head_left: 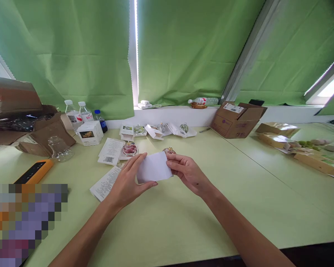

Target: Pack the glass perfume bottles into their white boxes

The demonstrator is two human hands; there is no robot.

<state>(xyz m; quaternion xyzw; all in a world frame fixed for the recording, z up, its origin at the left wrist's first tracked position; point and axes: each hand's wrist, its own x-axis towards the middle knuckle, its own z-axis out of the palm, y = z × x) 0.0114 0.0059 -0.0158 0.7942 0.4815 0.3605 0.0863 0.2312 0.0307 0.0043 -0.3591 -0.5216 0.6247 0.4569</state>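
Over at the far left of the pale green table (pixel 167 230) there's a torn-open cardboard box (pixel 13 111) with clear plastic bunched up in it, and right behind that sit two water bottles (pixel 74 116) and a blue-capped soda bottle (pixel 100 121) next to a white product box (pixel 89 132). A clear glass jar (pixel 59 148) lies just by the cardboard, and on the near side there's an orange gadget with a black panel (pixel 35 171), plus a pixelated blur I can't make out. Moving right, there are two printed leaflets, one with a barcode (pixel 108 151) and one lower down (pixel 105 183), then a glass ornament with red inside (pixel 129 149). Mid-table, the left hand (pixel 126 181) and right hand (pixel 189 174) are both closed on a white paper card (pixel 153 167), held up off the table, with the right one pinching its right end. A small ornament (pixel 169 150) peeks out just behind it. Farther back is a row of glass ornaments (pixel 161 127) on open white boxes (pixel 153 131). Off to the right are a cardboard shipping box (pixel 233 121) and kraft trays (pixel 277 129).
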